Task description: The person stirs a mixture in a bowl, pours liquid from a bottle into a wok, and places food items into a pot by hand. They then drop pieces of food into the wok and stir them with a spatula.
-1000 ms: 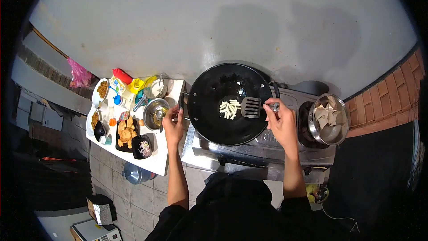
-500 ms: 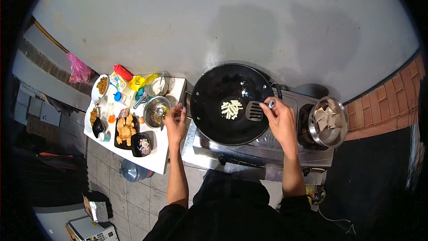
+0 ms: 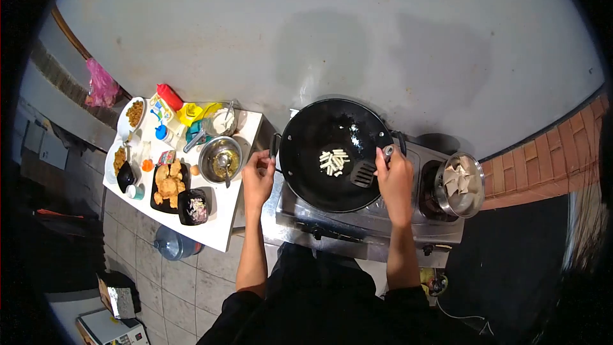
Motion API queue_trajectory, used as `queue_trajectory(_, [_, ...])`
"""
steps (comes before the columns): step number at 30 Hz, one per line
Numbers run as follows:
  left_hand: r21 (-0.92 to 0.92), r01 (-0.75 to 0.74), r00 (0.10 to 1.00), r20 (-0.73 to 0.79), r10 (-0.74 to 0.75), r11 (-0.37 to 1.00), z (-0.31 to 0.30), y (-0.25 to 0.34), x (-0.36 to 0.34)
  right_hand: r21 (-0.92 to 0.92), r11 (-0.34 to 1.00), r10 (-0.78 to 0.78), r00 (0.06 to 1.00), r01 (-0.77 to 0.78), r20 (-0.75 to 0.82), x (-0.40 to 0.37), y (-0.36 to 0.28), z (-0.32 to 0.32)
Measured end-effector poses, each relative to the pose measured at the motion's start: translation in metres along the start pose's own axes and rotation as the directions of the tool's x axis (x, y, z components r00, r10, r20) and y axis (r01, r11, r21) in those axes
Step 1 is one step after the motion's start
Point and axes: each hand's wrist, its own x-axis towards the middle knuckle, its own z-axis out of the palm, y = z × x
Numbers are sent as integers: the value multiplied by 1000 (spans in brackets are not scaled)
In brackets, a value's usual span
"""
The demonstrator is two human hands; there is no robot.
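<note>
A black wok sits on the stove, with a small heap of pale, short cut pieces in its middle. My right hand is closed round the handle of a black slotted spatula, whose head rests low in the wok, just right of the pieces. At the wok's left side, my left hand has its fingers curled at the wok handle. A steel bowl with a spoon and some yellowish liquid stands on the white table left of that hand.
On the white table are a black tray of fried pieces, a black bowl of chopped food, plates, and a red bottle. A steel pot with pale brown pieces sits on the right burner. A grey wall rises behind.
The view has shifted a little. My left hand has come in closer to the wok's left handle. The spatula head has moved slightly away from the pale pieces and tilted.
</note>
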Motion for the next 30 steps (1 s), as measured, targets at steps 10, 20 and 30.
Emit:
queue_trajectory(10, [-68,-88,989,114,96,994,-8,-13,15,-64,992,98,988,-106,-122,-6,-11,10])
queue_trajectory(20, [-74,-112,981,154,122,991,-12,-9,21,90,979,196,972,-185,-130,-8,-15,20])
queue_trajectory(30, [-44,-112,981,153,117,993,-15,-6,14,139,975,189,975,-172,-116,-9,-13,25])
